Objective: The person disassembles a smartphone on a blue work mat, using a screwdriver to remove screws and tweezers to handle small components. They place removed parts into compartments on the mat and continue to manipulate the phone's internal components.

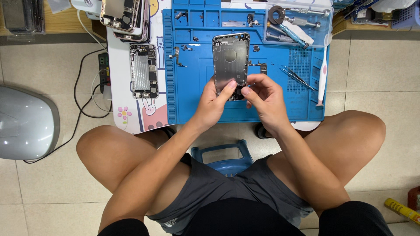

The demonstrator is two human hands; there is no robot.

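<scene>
Tiled floor w/ a small low surface carrying a blue repair mat, which serves as landmark here. Nearest the camera: the person's bare knees and a blue stool just below the mat's near edge. Over the mat's near-centre, both hands work on a stripped phone housing, held tilted up off the mat, inner side facing the camera. Left hand grips the housing's lower left edge, thumb pressed on the inside; right hand is closed in a pinch at the housing's bottom end, fingertips on a small dark part there – can't tell exactly what part. Housing looks largely bare inside: no board, no battery visible, so the strip-down seems mostly done, w/ only bits at the bottom end left, judging by where the fingers sit. On the mat around the housing: small loose parts and screws toward the far-left trays, tweezers to the right. Left of the mat, another phone body w/ internals; beyond it, a stack of more housings. At the mat's far-right corner, a clear tray of screwdrivers.
</scene>
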